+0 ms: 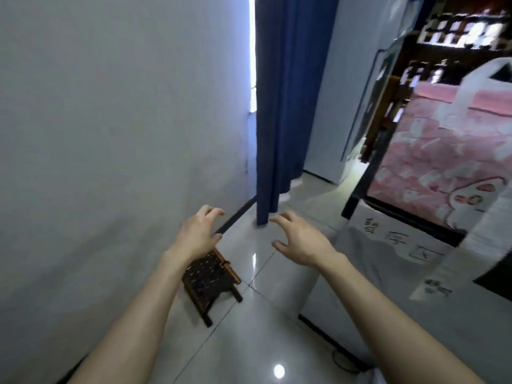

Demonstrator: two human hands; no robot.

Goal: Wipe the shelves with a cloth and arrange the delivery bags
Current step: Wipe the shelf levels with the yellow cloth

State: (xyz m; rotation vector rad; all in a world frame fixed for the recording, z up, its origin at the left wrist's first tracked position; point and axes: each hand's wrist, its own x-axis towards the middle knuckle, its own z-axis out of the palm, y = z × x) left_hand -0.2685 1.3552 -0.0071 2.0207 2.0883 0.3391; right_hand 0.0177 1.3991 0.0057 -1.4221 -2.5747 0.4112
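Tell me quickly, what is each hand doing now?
Left hand: open, fingers loosely curled, holding nothing.
Right hand: open, fingers spread, holding nothing.

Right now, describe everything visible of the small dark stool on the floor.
The stool is small and dark brown, seemingly wood or bamboo, with a speckled woven-looking seat and short legs. It sits on the glossy tiled floor beside the pale wall. The left hand covers its far corner in the picture.
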